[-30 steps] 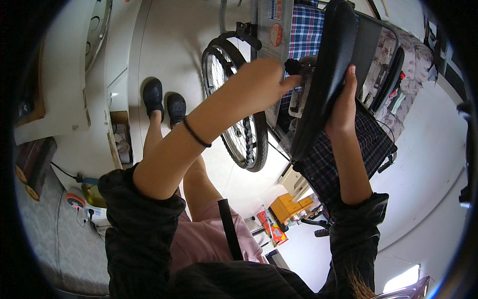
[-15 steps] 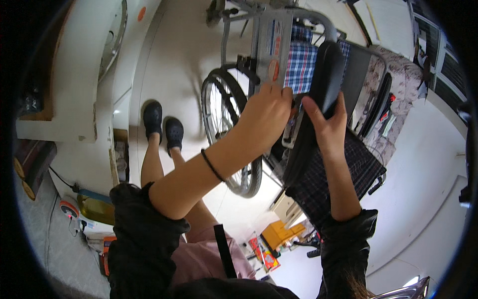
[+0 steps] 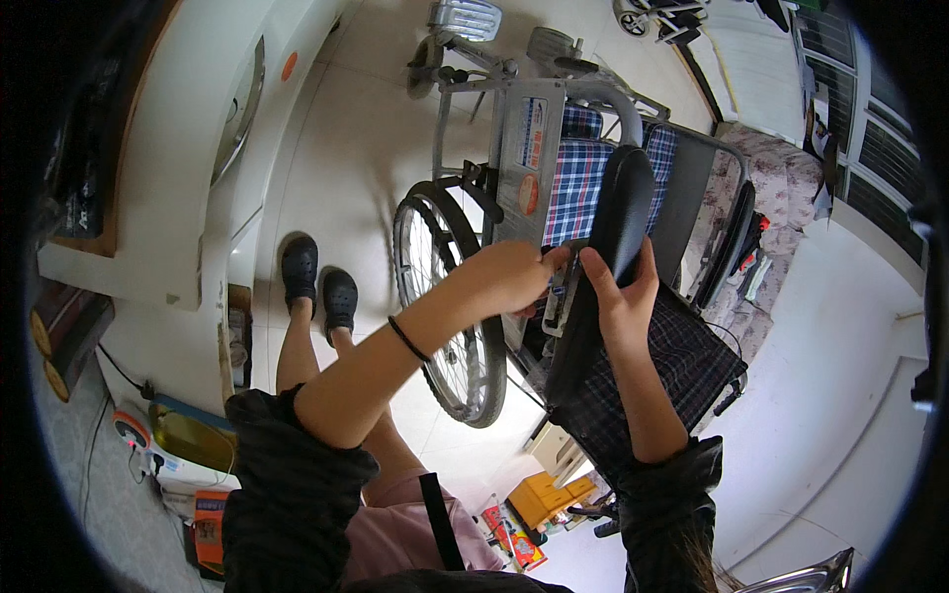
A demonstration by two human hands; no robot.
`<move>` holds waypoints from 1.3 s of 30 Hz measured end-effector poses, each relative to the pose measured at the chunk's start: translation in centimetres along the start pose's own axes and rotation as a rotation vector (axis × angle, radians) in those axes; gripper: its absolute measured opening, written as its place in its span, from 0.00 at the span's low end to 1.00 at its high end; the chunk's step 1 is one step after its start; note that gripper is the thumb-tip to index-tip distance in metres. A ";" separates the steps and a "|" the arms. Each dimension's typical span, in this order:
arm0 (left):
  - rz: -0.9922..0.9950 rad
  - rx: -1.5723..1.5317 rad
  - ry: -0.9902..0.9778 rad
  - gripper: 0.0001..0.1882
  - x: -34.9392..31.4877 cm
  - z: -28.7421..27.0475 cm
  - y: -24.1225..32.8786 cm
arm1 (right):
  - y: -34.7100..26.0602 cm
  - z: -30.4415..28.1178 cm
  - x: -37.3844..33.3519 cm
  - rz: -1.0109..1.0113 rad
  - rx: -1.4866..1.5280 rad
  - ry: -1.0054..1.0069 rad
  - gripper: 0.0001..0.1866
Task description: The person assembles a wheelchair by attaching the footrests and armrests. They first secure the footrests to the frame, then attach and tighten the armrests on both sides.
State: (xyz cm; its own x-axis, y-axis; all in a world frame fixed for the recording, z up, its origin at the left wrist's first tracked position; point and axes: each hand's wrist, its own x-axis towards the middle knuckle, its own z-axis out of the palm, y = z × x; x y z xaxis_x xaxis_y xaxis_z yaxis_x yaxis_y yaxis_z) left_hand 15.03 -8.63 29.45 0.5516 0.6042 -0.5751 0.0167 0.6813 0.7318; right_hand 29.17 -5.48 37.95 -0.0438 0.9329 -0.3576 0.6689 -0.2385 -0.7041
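Observation:
A wheelchair [image 3: 529, 148] with a grey metal side panel stands in front of me, its blue plaid seat [image 3: 578, 188] showing beyond the panel. My right hand [image 3: 623, 292] straddles the black padded armrest [image 3: 620, 203], thumb on the near side and fingers over the far side. Just left of it, my left hand [image 3: 509, 282] is closed beside the inner edge of the armrest, at the end of the side panel. Whatever its curled fingers grip is hidden. A black band [image 3: 407, 339] circles my left wrist.
The large spoked wheel [image 3: 445, 306] stands below my left hand. A dark plaid backrest [image 3: 677, 371] lies right of my right forearm. Farther off are a second armrest [image 3: 725, 247], a flowered sofa [image 3: 751, 168] and a metal footrest [image 3: 465, 18]. A white cabinet [image 3: 129, 247] is at left.
The wheelchair and both hands sit lower in the picture, and the footrests now show at the top. Both hands remain at the armrest, the left one turned slightly.

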 end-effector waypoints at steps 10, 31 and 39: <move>0.448 0.523 0.486 0.18 -1.7 1.5 -0.3 | 0.4 0.2 0.0 -0.073 0.010 0.002 0.24; -0.015 -0.240 0.198 0.20 0.5 0.8 0.2 | 1.4 0.5 0.0 -0.154 -0.025 0.079 0.23; 0.684 0.107 0.877 0.18 -0.8 4.4 -1.1 | 1.5 0.4 0.0 -0.111 -0.044 0.090 0.25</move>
State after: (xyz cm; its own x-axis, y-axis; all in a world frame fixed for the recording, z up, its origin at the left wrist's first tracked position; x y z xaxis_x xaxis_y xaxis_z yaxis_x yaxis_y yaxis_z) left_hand 18.20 -11.72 30.69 -0.3064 0.9495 -0.0674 0.0298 0.0803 0.9963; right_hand 29.83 -5.99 36.66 -0.0539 0.9738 -0.2211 0.6958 -0.1222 -0.7077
